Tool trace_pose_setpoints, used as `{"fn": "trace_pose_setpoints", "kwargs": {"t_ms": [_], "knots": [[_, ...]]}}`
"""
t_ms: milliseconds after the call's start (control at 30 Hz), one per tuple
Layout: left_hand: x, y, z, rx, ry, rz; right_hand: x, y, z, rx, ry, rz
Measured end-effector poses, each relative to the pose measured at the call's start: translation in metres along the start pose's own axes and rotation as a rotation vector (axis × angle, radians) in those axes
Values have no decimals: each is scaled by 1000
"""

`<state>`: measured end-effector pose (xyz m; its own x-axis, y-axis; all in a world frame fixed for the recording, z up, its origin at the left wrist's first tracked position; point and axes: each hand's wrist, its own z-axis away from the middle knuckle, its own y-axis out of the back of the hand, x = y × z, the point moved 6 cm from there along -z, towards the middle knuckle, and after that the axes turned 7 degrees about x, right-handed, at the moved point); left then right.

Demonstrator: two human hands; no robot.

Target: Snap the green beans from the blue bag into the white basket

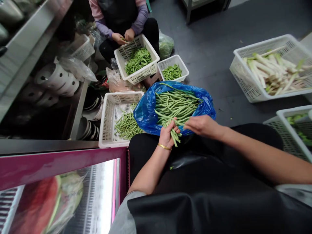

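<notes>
My left hand (167, 134), with a gold bracelet at the wrist, is closed round a small bunch of green beans (175, 137). Close on its right, my right hand (204, 126) is pinched at the end of a bean that reaches across from the bunch. Both hands are over the near edge of an open blue plastic bag (145, 112), which is full of long green beans (176, 105). Left of the bag, a white basket (104, 125) contains short bean pieces (128, 126).
Opposite, a person (119, 16) works over a white basket (154, 70) of green beans. A smaller basket (186, 72) of beans stands beside it. At right is a basket (243, 78) of pale stalks. A metal shelf (36, 42) and pink-framed display case (73, 159) border the left.
</notes>
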<state>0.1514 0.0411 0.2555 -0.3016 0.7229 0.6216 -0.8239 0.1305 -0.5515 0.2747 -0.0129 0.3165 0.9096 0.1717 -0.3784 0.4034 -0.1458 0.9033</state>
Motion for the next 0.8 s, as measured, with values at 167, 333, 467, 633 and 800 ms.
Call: {"fn": "trace_pose_setpoints", "kwargs": {"t_ms": [167, 333, 467, 633, 800], "knots": [[-2, -4, 16, -61, -211, -255, -16, -53, 42, -300, -109, -162], [5, -6, 29, -166, -158, -322, 3, -66, 82, -572, -330, -485], [-10, -3, 33, -354, 126, -393, 12, -43, 86, -543, -415, -645], [-30, -10, 50, -560, 267, -488, 13, -13, 40, 4, -695, -1244], [-6, -9, 41, -323, 49, -160, 0, -15, 39, 509, -833, -1410]]}}
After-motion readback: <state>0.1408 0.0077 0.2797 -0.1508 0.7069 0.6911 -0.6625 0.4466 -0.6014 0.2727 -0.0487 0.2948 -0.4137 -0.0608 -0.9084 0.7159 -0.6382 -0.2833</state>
